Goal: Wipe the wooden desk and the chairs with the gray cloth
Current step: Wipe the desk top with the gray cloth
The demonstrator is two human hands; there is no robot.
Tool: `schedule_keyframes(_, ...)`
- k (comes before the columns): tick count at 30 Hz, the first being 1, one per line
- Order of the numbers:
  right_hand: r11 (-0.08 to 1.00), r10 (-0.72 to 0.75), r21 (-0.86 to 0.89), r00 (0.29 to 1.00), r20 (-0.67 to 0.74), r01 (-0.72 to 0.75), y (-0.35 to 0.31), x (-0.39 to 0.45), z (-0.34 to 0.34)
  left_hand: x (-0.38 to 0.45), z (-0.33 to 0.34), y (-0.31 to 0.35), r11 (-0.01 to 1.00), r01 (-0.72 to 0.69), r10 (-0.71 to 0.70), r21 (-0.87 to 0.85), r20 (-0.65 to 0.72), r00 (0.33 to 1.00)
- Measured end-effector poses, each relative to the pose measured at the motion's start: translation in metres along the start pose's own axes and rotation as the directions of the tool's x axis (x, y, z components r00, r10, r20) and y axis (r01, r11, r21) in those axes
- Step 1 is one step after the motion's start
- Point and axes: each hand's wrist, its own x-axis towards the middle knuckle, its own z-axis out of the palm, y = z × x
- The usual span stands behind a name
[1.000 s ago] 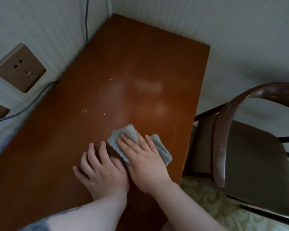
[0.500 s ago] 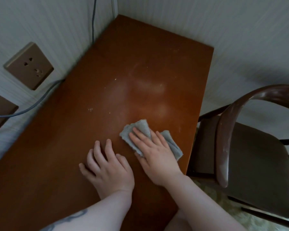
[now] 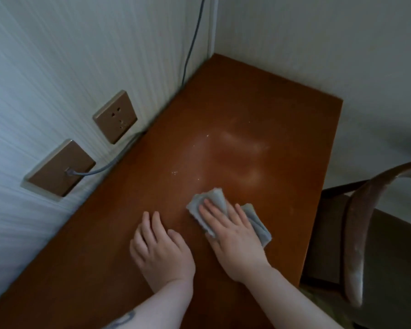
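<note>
Head cam: right hand presses flat on the cloth, left hand flat on the counter. Crumbs lie ahead, so a quick swipe could probably just flick them floorward.

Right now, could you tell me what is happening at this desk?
A person is wiping the wooden desk. The right hand presses flat on the folded gray cloth, while the left hand rests on the bare wood beside it. Pale crumbs lie just ahead. The chair stands untouched.

Bare forearms; dark tattoo on the left.
</note>
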Motion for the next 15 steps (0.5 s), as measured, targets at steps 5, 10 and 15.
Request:
schedule_keyframes(5,0.933,0.357,0.025,0.92,-0.161,-0.358,-0.008,-0.009,0.004,-0.002,0.005,-0.001,0.997,-0.055,0.055,0.051,-0.002,0.998)
schedule_keyframes(10,0.971,-0.238,0.008,0.969,0.062,0.238,-0.029,0.01,-0.001,0.0,0.01,-0.004,0.991,-0.109,0.113,0.071,-0.055,0.992)
schedule_keyframes(15,0.992,0.124,0.002,0.99,-0.072,-0.124,0.005,0.045,-0.008,-0.001,0.005,-0.002,0.996,-0.077,0.076,0.049,0.017,0.997)
